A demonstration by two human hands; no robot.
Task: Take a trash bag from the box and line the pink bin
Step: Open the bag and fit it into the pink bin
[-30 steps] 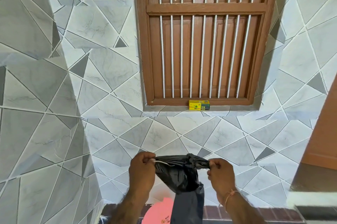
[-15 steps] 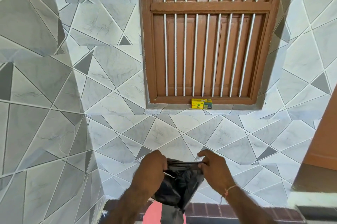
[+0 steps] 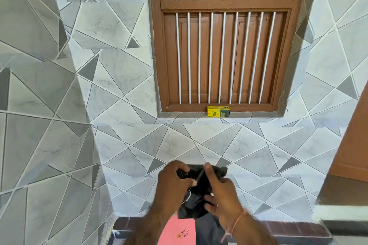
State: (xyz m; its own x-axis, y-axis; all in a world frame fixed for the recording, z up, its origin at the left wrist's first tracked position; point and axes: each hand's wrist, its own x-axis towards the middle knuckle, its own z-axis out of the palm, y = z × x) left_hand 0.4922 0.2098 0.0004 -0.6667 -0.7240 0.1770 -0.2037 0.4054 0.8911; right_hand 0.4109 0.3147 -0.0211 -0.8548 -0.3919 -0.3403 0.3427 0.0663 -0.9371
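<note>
Item: black trash bag [image 3: 196, 201], lower centre of frame, bunched. Left hand [image 3: 172, 182] and right hand [image 3: 223, 193] are pinching its mouth above pink bin [image 3: 176, 230]. Risk: thin film is clinging, likely tearing if yanked.

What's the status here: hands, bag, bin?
Both hands, left and right, grip the black trash bag, working its mouth. Pink bin below, unlined. Box on sill. Nothing in the way.

My left grip [image 3: 175, 180] is curled tight, knuckles up. My right grip [image 3: 221, 189] sits just beside it, forefinger raised, other fingers spread; both forearms reach forward, close together.
</note>
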